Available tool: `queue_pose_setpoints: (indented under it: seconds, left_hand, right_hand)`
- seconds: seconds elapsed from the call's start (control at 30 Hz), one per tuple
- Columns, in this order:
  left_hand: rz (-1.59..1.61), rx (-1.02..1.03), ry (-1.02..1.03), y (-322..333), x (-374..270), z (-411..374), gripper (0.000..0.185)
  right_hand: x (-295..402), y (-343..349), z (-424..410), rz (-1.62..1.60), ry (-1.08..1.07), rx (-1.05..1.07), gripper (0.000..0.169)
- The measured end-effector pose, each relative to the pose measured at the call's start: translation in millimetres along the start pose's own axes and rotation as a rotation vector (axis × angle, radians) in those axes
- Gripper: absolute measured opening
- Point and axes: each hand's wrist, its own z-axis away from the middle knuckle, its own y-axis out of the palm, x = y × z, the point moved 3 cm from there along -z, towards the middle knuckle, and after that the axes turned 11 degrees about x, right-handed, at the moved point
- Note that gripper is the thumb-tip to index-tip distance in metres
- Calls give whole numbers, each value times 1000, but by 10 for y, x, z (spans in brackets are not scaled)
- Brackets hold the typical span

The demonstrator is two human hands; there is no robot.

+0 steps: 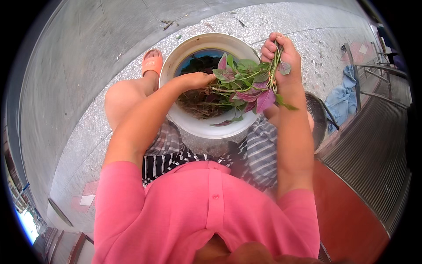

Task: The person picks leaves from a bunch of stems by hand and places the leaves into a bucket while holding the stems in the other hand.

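Note:
A wide white tub (211, 132) stands on the floor between my knees. Dark leaves, roots and stems (201, 105) lie inside it, partly against a blue surface. My right hand (285, 54) is closed around several stems of leafy greens (247, 77) with green and purple leaves, raised at the tub's right rim. My left hand (201, 80) reaches over the middle of the tub, at the left end of these greens near their thin roots. Its fingertips are partly hidden by leaves, so its grip cannot be made out.
A dark woven basket (316, 118) stands beside my right knee. Further right are a blue cloth (343, 94) and a metal-framed chair (359, 66). Loose plant scraps (168, 23) lie on the floor beyond the tub. An orange slipper (152, 62) is on my left foot.

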Motion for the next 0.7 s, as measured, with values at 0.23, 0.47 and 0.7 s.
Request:
queue_pose_setpoints:
  seconds: [0.23,0.47,0.7]
  left_hand:
    - [368,170,56,88,-596,474,72]
    - [-33,-102,287,212,-666,547,87]
    - [-462,-466,263,277,-792,600,33]
  right_hand:
    - [28,-130,41,141,-126,-197,14]
    - [27,-205,-33,-86,-234,-212,13]
    - [-50,-164,-206,-221,-249,-183,11]
